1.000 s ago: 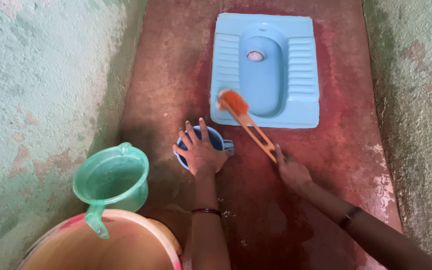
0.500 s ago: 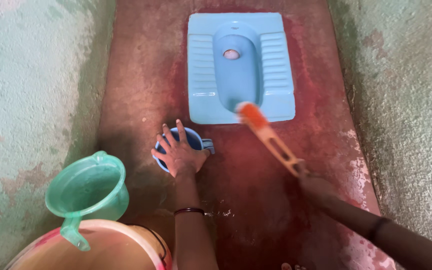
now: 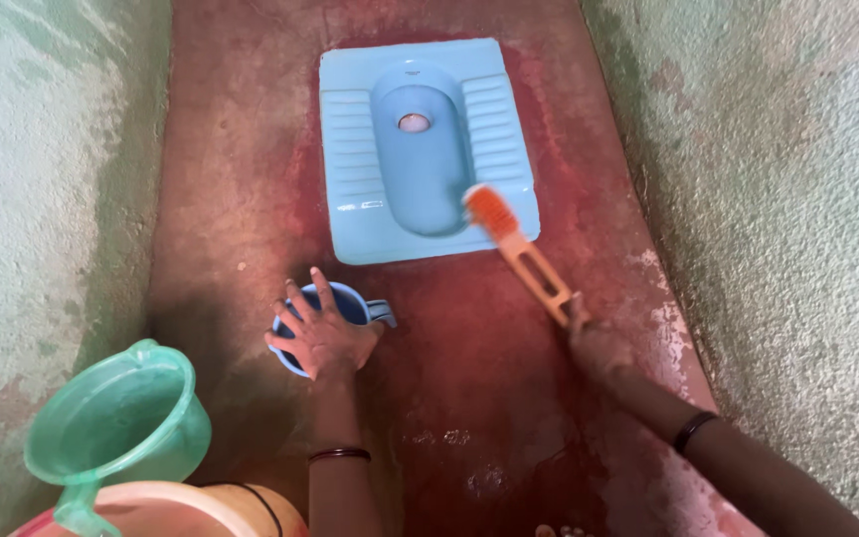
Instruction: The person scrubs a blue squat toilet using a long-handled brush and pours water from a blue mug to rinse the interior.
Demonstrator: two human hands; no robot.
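Your right hand (image 3: pixel 594 343), clamped on the orange brush (image 3: pixel 517 249), scrubs the blue squat pan's (image 3: pixel 350 169) near right corner just ahead, while your left hand (image 3: pixel 322 333) rests spread over the blue mug (image 3: pixel 355 303); the next stroke calls for steady pressure.

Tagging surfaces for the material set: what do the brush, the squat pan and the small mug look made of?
Brush: moulded orange plastic, slotted handle, matching bristles. Squat pan: likely glazed ceramic, glossy light blue with ribbed footrests. Small mug under left hand: smooth blue plastic, probably.
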